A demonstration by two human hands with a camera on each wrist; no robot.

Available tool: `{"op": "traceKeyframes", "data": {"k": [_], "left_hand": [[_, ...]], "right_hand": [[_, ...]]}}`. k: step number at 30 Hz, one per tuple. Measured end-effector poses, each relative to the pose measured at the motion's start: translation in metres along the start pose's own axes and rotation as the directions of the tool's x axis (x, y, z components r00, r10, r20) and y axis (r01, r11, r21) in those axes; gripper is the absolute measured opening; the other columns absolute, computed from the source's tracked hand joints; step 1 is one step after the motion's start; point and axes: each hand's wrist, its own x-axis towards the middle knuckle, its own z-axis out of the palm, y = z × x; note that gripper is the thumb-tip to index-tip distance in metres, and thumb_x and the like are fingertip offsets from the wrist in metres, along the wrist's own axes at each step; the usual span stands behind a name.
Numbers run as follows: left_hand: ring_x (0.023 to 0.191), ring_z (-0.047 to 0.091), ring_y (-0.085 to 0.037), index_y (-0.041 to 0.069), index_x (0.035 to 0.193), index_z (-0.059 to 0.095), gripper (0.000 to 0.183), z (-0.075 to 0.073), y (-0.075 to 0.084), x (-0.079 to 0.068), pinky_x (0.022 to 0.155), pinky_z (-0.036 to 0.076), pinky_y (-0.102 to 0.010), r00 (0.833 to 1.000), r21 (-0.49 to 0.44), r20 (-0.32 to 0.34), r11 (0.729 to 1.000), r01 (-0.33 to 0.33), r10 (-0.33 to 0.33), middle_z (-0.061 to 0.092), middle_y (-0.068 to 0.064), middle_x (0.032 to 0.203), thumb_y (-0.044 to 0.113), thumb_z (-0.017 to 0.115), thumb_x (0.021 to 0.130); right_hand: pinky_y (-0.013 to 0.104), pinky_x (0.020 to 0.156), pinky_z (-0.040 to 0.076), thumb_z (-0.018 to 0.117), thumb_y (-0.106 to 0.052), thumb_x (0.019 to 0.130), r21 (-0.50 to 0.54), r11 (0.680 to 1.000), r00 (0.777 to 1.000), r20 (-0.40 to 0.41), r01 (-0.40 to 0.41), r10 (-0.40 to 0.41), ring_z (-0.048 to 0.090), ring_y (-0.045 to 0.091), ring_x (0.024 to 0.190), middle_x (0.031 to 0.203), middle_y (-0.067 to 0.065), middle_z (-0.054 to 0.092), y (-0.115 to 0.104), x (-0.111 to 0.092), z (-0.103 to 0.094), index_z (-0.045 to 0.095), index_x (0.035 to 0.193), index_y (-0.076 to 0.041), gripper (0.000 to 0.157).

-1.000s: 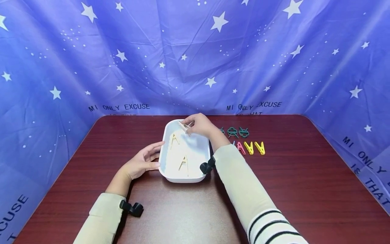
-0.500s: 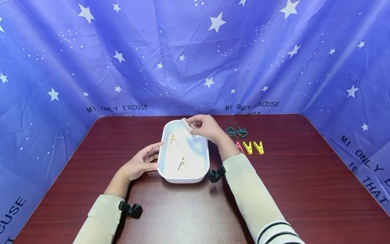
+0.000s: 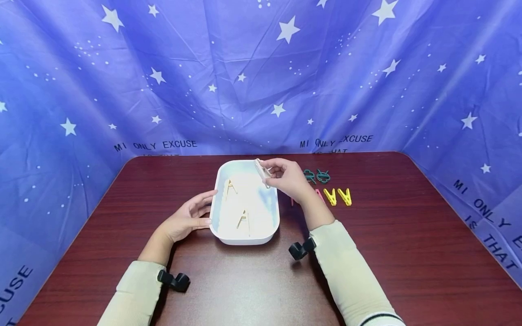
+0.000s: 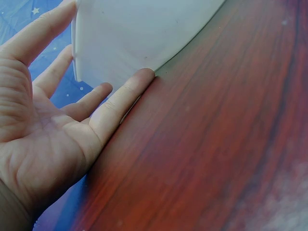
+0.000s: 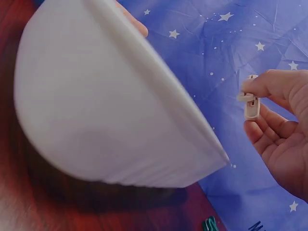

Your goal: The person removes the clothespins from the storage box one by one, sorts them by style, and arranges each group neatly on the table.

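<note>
My right hand [image 3: 288,180] pinches a cream clothespin [image 3: 262,173] between thumb and fingertips, above the tray's far right rim. In the right wrist view that clothespin [image 5: 251,107] is held in the air, beyond the tray's outer wall [image 5: 106,110]. Two more cream clothespins, one farther back [image 3: 230,187] and one nearer the front [image 3: 244,218], lie apart inside the white tray [image 3: 244,241]. At the tray's left side, my left hand [image 3: 189,218] touches it with spread fingers. In the left wrist view, fingertips of this hand [image 4: 53,130] meet the outer wall.
Right of the tray, green wire-like clips [image 3: 323,176] lie in a back row. In front of them are yellow clothespins [image 3: 344,197] and a pink clothespin [image 3: 320,195], partly hidden by my right arm. A starry blue curtain [image 3: 244,90] hangs behind the dark red table [image 3: 391,235].
My right hand has moved right, from over the tray's back middle to its right rim, carrying the clothespin. The left hand keeps its place at the tray.
</note>
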Motion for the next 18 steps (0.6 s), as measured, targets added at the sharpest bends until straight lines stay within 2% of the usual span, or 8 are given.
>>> {"op": "traceKeyframes", "data": {"k": [7, 12, 14, 18], "left_hand": [[0.126, 0.047, -0.031, -0.002, 0.152, 0.024, 0.081, 0.0, 0.0, -0.002, 0.092, 0.051, -0.033, 1.0, 0.001, -0.006, 1.0, 0.004, -0.004, 0.027, -0.028, 0.151, -0.007, 0.068, 0.085], [0.126, 0.047, -0.031, -0.001, 0.152, 0.025, 0.081, 0.0, 0.001, -0.001, 0.092, 0.051, -0.033, 1.0, 0.006, -0.008, 1.0, 0.004, -0.004, 0.027, -0.028, 0.15, -0.006, 0.069, 0.084], [0.125, 0.048, -0.031, 0.0, 0.152, 0.025, 0.08, 0.0, 0.001, -0.001, 0.092, 0.051, -0.033, 1.0, 0.009, -0.011, 1.0, 0.006, -0.006, 0.028, -0.028, 0.15, -0.007, 0.069, 0.084], [0.125, 0.048, -0.03, 0.0, 0.151, 0.027, 0.08, 0.0, 0.001, 0.0, 0.091, 0.052, -0.033, 1.0, 0.014, -0.014, 1.0, 0.012, -0.012, 0.028, -0.027, 0.151, -0.008, 0.069, 0.084]], "right_hand": [[0.026, 0.072, 0.054, 0.073, 0.003, 0.079, -0.004, 1.0, 0.998, -0.055, -0.019, 0.019, 0.06, 0.022, 0.086, 0.103, 0.01, 0.067, 0.01, -0.017, -0.006, 0.068, 0.118, -0.005, 0.04], [0.034, 0.048, 0.052, 0.073, -0.001, 0.081, -0.027, 0.997, 0.995, -0.06, -0.078, 0.077, 0.063, 0.022, 0.082, 0.102, 0.009, 0.066, 0.015, -0.029, -0.01, 0.068, 0.118, -0.01, 0.038], [0.037, 0.044, 0.049, 0.074, -0.002, 0.081, -0.048, 0.995, 0.994, -0.068, -0.091, 0.088, 0.063, 0.022, 0.08, 0.101, 0.009, 0.066, 0.017, -0.034, -0.012, 0.068, 0.118, -0.01, 0.038], [0.03, 0.058, 0.054, 0.075, -0.001, 0.079, -0.083, 0.991, 0.992, -0.081, -0.103, 0.096, 0.062, 0.022, 0.081, 0.102, 0.01, 0.067, 0.022, -0.043, -0.016, 0.068, 0.117, -0.007, 0.039]]}}
